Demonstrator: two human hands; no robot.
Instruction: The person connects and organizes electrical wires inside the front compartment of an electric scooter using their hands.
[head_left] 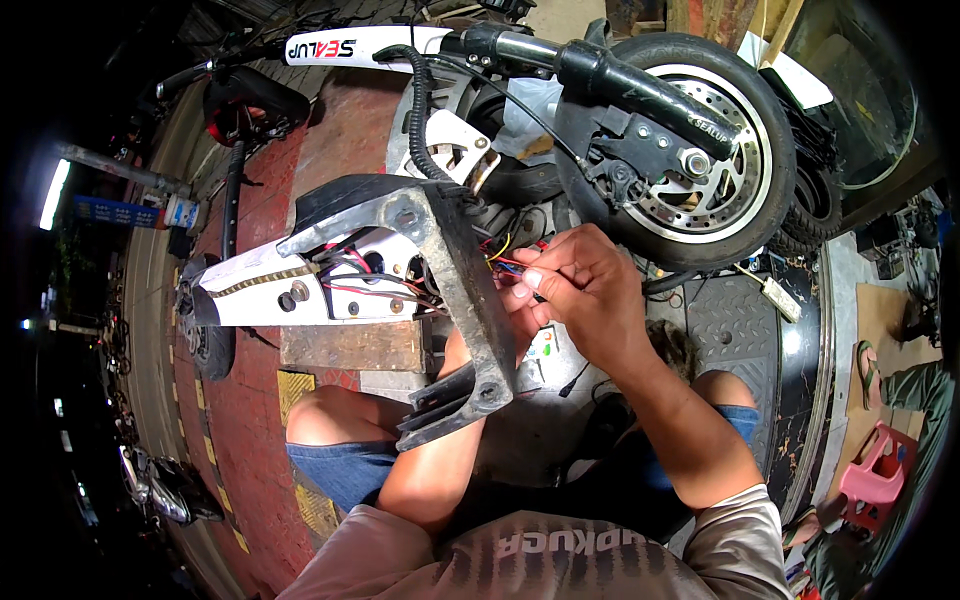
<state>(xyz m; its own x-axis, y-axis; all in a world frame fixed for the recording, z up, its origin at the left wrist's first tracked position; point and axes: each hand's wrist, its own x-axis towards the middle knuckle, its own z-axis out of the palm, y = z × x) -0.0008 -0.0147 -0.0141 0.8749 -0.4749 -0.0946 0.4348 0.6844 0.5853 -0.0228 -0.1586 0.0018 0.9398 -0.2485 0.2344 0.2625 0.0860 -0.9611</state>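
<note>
Red pavement (250, 430) spreads left under a dark sky, with a pink stool (880, 468) near the right side. A large wheel (727, 185) stands beyond the hands. The right hand (592, 290) pinches thin coloured wires (503, 262), fingers bent, just off a worn grey bracket's (468, 255) right edge. That bracket hides the left wrist; the left hand (524, 318), half-curled, seems to steady the same wires.

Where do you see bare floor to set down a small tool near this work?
Red paving looks bare left of the yellow patches beside the left knee. The grey textured panel looks free between the big wheel and right knee. Wires and the dark bracket crowd the left hand and right hand.
</note>
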